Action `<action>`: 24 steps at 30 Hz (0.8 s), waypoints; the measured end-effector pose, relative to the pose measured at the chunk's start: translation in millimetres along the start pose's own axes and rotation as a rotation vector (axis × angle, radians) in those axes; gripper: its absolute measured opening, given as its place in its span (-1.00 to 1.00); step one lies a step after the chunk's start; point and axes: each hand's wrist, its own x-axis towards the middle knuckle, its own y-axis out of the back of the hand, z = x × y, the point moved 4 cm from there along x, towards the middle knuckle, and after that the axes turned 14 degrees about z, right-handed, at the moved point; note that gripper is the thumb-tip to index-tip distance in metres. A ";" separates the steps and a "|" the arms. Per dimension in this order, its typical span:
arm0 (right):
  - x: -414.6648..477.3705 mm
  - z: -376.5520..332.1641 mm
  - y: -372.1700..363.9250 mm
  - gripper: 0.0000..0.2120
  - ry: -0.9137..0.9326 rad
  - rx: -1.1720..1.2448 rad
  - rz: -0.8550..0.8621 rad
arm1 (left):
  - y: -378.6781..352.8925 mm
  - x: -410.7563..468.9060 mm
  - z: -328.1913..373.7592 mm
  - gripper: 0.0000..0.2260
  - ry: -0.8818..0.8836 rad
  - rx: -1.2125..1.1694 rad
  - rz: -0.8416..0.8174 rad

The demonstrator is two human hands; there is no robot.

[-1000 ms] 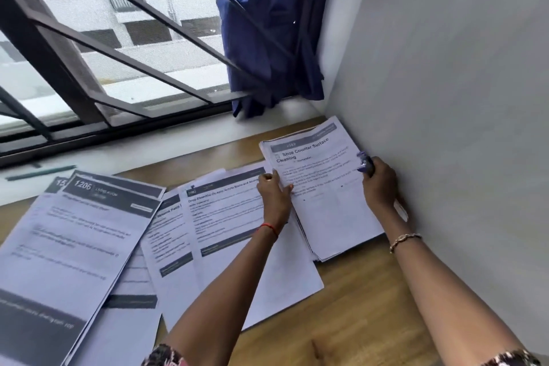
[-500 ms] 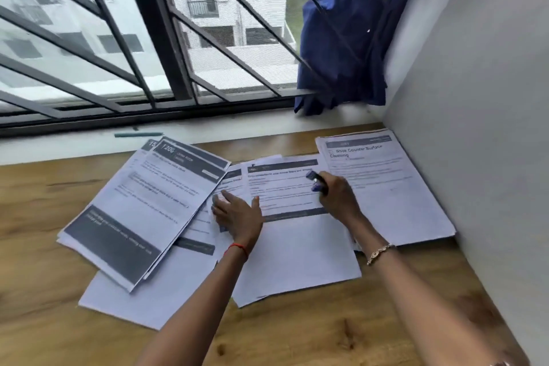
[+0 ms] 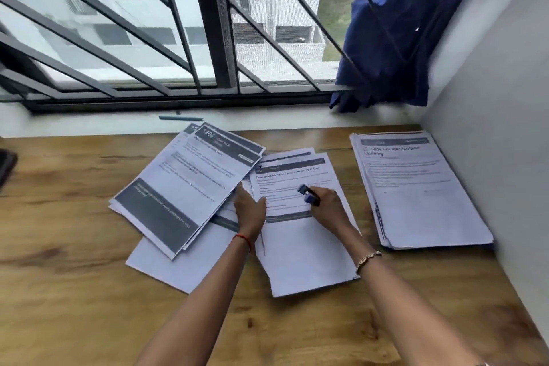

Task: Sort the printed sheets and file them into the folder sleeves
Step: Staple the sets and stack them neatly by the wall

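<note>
Printed sheets lie in three groups on the wooden table (image 3: 74, 291). A neat stack (image 3: 416, 196) headed "Counter Surface Cleaning" lies by the right wall. A middle pile (image 3: 300, 249) sits under both hands. A fanned pile (image 3: 184, 187) with dark header bands lies to the left. My left hand (image 3: 249, 209) grips the left edge of the middle pile's top sheets. My right hand (image 3: 328, 208) rests on that pile and holds a small blue stapler (image 3: 309, 194). No folder is in view.
A barred window (image 3: 208, 24) runs along the far side, with a teal pen (image 3: 181, 118) on its white sill. Blue cloth (image 3: 395, 30) hangs at the back right corner. A grey wall (image 3: 499, 142) borders the table's right side. A dark object (image 3: 6, 166) pokes in at the left edge.
Both hands left the right-hand stack and came left onto the middle pile. My right hand kept the stapler. The view swung left.
</note>
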 end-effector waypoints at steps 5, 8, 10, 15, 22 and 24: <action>-2.8 14.6 4.2 -0.85 -0.059 0.021 0.031 | 1.0 -12.6 -0.3 -0.38 -0.052 -0.043 -0.147; -1.9 16.3 17.5 -0.81 -0.059 0.027 0.140 | -3.8 -24.3 4.3 -0.43 -0.116 -0.059 -0.255; -3.1 15.1 30.0 -0.71 -0.067 0.031 0.222 | -8.7 -29.6 6.3 -0.45 -0.123 -0.023 -0.319; 3.5 32.3 45.4 -0.76 -0.169 0.015 0.392 | -13.7 -29.6 12.0 -0.54 -0.119 -0.087 -0.321; 2.6 47.2 50.6 -0.70 -0.495 0.339 0.411 | -6.8 -7.7 11.1 -0.71 -0.054 -0.224 -0.203; 0.7 50.3 46.8 -0.63 -0.590 0.485 0.360 | -7.5 -1.2 9.7 -0.73 -0.014 -0.245 -0.180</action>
